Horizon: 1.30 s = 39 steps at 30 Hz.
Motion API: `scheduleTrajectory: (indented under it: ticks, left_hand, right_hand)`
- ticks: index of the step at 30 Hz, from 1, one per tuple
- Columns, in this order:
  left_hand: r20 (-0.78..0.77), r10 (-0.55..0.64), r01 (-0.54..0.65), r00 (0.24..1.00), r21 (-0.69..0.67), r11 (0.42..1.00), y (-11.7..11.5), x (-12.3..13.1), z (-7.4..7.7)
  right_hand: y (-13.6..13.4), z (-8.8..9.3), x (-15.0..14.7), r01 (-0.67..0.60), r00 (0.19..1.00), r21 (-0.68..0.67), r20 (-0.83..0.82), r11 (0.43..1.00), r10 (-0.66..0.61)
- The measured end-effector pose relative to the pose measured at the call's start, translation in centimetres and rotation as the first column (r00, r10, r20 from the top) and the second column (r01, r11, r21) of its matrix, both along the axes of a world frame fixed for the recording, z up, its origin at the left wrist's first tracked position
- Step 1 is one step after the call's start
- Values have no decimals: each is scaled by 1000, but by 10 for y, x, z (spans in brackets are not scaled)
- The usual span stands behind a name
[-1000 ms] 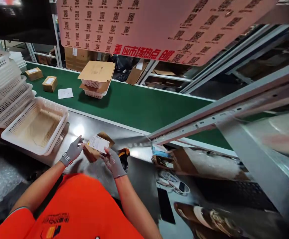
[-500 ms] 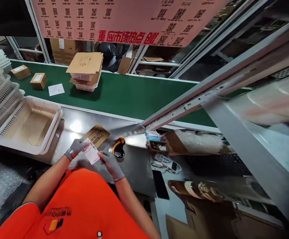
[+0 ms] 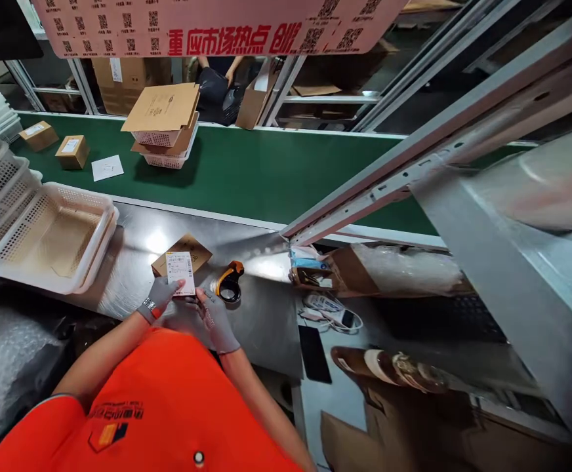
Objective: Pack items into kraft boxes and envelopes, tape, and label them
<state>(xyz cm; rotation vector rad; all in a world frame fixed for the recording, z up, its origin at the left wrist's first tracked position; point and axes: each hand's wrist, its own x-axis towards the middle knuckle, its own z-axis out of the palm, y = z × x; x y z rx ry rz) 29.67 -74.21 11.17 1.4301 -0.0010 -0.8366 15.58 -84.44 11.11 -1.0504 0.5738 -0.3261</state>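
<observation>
The left hand [image 3: 165, 293] pinches the near edge of the white label [image 3: 180, 267] in its fingers; the right hand [image 3: 217, 320] meets the near right corner, its grip unclear. Printed face up, the label's long axis points away from the body, over the brown carton [image 3: 199, 253] on the counter [image 3: 266, 328]. It is already in hand; whether it is stuck down, I cannot tell.

The pink board [image 3: 237, 12] reads "市场热点" in red (QR codes [image 3: 153, 18] nearby).
</observation>
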Motion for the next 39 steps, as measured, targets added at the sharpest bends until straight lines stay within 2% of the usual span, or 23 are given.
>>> scheduleTrajectory:
  ticks: [4,9,12,17,23,29,32,35,37,39]
  left_hand:
    - [-51,28,-27,998,19,999,-6,-15,2]
    - [-60,65,-64,996,31,997,-13,-34,9]
    - [-72,39,-36,997,34,999,-16,-37,13]
    - [-79,-10,15,997,53,999,-19,-29,19]
    - [-100,-52,54,994,14,998,-12,-10,26]
    - [-102,-114,115,988,4,993,-1,10,21]
    - [-28,-222,222,975,33,974,4,19,19]
    - [209,-304,268,929,184,946,11,24,24]
    - [417,-316,233,853,237,943,17,26,29]
    - [520,-378,315,766,209,926,23,28,33]
  right_hand:
    - [-11,0,-19,-46,999,132,23,990,44]
    - [-18,1,-35,-58,998,124,26,991,55]
    - [-19,-2,-37,-48,999,88,19,995,47]
    - [-15,-8,-31,26,1000,48,1,998,-26]
    - [0,-1,-15,61,998,54,29,997,-63]
    - [17,-1,3,166,986,51,-36,985,-165]
    - [25,-4,11,199,979,38,-58,979,-197]
    - [33,-5,19,241,969,41,-66,970,-238]
    - [37,-4,24,265,963,42,-68,963,-262]
    - [40,-2,27,269,962,37,-68,962,-266]
